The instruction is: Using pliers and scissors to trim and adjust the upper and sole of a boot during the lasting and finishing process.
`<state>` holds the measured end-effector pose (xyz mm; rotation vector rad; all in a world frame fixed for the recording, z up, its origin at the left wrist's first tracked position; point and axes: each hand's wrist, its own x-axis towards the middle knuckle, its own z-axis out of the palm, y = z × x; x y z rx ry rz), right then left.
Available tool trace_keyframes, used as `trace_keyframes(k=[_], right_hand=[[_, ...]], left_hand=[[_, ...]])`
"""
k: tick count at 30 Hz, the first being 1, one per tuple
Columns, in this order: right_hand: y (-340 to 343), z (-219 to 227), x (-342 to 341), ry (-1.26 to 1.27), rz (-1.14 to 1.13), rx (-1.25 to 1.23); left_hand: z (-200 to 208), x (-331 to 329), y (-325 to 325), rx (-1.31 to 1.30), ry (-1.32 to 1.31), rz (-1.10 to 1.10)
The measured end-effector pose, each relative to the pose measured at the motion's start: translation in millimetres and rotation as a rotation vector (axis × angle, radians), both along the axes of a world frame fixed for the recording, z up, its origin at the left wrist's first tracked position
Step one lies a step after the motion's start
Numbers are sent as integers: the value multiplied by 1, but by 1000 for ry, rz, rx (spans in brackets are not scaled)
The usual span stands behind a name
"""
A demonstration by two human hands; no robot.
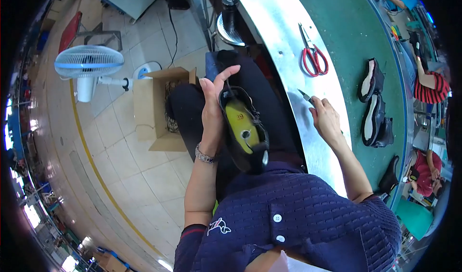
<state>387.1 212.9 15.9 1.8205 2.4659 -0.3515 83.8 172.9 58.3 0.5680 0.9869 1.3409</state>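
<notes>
My left hand (213,111) holds a black shoe (244,162) above my lap, its palm against the shoe's side and some fingers stretched out past it. A yellow-green shoe last (235,118) with a round hole fills the shoe; the lower end of the shoe is smeared by motion. Over the metal worktop, my right hand (328,120) is closed on a small knife (306,97), its pointed tip turned away from me; the fingers cover most of its handle. Farther along the worktop lie scissors (314,60) with red handles.
Beyond the metal worktop (320,151) runs a green belt (349,46) bearing black shoes with pale linings (371,115). At left stand an open cardboard box (147,103) and a white fan (89,63). A dark thread cone (230,12) stands at the top. Other people work at right.
</notes>
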Motion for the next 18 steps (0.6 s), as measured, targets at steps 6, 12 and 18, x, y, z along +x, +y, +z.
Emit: trace_keyframes(k=[6,12,18], right_hand=[[-1,-24,7,120,2,16],[21,18,-55,855,427,-70],[19,32,-54,1218,181,-614]], left_hand=[[12,-2,21,101,244,-93],[13,33,50,28,-439,-290],[10,29,67,-20,-756,-262]])
